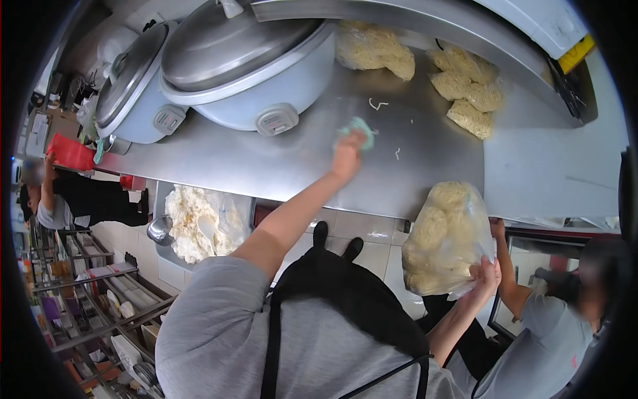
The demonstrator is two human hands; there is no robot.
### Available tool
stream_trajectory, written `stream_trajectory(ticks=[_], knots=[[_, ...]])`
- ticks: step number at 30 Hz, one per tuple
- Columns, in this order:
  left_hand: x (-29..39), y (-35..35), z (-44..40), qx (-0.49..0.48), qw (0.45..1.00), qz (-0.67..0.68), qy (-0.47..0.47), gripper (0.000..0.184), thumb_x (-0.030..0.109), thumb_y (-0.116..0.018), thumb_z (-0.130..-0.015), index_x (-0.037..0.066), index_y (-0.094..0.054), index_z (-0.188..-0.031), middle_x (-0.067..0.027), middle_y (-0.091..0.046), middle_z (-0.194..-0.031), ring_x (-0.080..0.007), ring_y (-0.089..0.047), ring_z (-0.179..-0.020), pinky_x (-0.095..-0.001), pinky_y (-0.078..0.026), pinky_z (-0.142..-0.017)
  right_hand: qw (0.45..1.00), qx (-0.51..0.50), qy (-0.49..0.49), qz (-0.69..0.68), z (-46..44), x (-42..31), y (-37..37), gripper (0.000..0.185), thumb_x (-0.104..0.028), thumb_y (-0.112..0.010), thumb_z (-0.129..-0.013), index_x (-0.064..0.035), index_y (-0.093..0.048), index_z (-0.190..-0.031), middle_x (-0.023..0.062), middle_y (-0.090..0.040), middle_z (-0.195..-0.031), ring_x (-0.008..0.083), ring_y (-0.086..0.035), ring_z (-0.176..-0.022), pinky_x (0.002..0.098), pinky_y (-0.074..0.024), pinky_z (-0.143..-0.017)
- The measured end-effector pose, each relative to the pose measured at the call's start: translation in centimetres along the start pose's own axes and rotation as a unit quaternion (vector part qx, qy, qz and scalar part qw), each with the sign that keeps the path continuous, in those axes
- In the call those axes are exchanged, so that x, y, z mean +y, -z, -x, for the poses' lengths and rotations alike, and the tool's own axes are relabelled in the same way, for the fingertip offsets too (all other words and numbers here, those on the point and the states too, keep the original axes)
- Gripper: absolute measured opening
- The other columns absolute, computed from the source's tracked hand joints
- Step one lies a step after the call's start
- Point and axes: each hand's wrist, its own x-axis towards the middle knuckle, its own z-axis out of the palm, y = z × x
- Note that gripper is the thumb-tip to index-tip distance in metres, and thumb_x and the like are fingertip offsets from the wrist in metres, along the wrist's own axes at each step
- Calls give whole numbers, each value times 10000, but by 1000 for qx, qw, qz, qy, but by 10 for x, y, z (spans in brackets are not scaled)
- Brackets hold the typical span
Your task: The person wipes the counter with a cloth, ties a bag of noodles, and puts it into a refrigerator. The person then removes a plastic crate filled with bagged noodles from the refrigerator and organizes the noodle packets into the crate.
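I'm looking for words here, and none come through legibly. The big cooker [306,80] ahead of me has a panel [277,120] on its front, with small lines of print, but the letters blur. Just to the left, the small cooker [133,125] wears a similar panel [169,120], and that's unreadable too. Over on my right, there's a reddish mark [574,361] on a co-worker's grey shirt [548,349]; I can't tell if it's lettering. Far left, a pale sheet [38,126], its markings too tiny for me to make out.
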Motion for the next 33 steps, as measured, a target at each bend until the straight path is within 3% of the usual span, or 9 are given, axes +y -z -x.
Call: stream_trajectory(ticks=[3,9,12,17,19,21,22,24,33], knots=[[25,-3,13,-49,986,109,-120,450,-129,-425,-620,32,-568,-1014,-161,-541,-1085,-311,-500,-1031,-377,-392,-890,1000,3,1,-10,9,-4,9,131,-52,-553,-728,-74,-465,-633,-40,-423,-534,17,-292,-444,181,-213,-419],[-75,18,-96,115,984,-2,138,358,-9,-444,-708,11,-543,-1051,-216,-542,-1038,-363,-507,-968,-405,-408,-839,999,47,-18,-17,32,1,25,141,-42,-553,-705,-81,-454,-613,-36,-449,-553,19,-334,-442,169,-249,-419],[-69,-15,-98,126,990,-33,46,400,-50,-441,-661,29,-561,-1035,-201,-550,-1039,-350,-511,-978,-390,-404,-859,996,79,-27,6,39,4,31,154,-42,-550,-694,-89,-444,-592,-49,-419,-534,15,-301,-435,181,-222,-414],[19,-9,-64,-159,957,238,-55,427,-98,-423,-612,66,-619,-953,-178,-550,-1068,-337,-511,-1001,-358,-397,-886,997,76,-33,6,50,12,61,199,-50,-553,-678,-102,-417,-542,-62,-362,-490,16,-256,-420,190,-175,-410],[-3,-7,-95,-45,964,261,19,412,-70,-428,-632,76,-616,-969,-151,-548,-1092,-325,-500,-1029,-347,-389,-897,994,97,-42,21,60,18,70,207,-48,-553,-674,-102,-411,-533,-62,-355,-483,17,-254,-416,192,-174,-406],[-39,-3,-140,-74,973,155,157,446,-36,-417,-706,132,-570,-1090,-127,-546,-1120,-326,-505,-1039,-337,-379,-905,990,121,-59,33,69,26,83,211,-35,-545,-658,-102,-402,-519,-60,-345,-470,22,-253,-406,198,-172,-395],[-67,-24,-150,66,998,-8,12,450,-26,-406,-712,151,-566,-1095,-121,-511,-1169,-338,-478,-1067,-357,-374,-917,990,125,-58,34,72,30,89,211,-35,-545,-658,-102,-402,-519,-60,-345,-470,22,-253,-406,198,-172,-395],[-74,-53,-153,87,988,-124,36,426,-22,-446,-674,110,-584,-1055,-159,-511,-1145,-329,-433,-1108,-363,-343,-946,988,134,-72,36,78,35,97,198,-29,-538,-646,-99,-402,-520,-61,-343,-471,24,-253,-404,198,-169,-393],[96,-62,-21,-229,914,320,-103,566,-160,-368,-621,101,-572,-1080,-152,-490,-1180,-280,-424,-1148,-336,-285,-1002,979,156,-110,69,94,44,122,136,-12,-513,-632,-82,-434,-546,-68,-336,-476,19,-236,-401,206,-150,-392]])
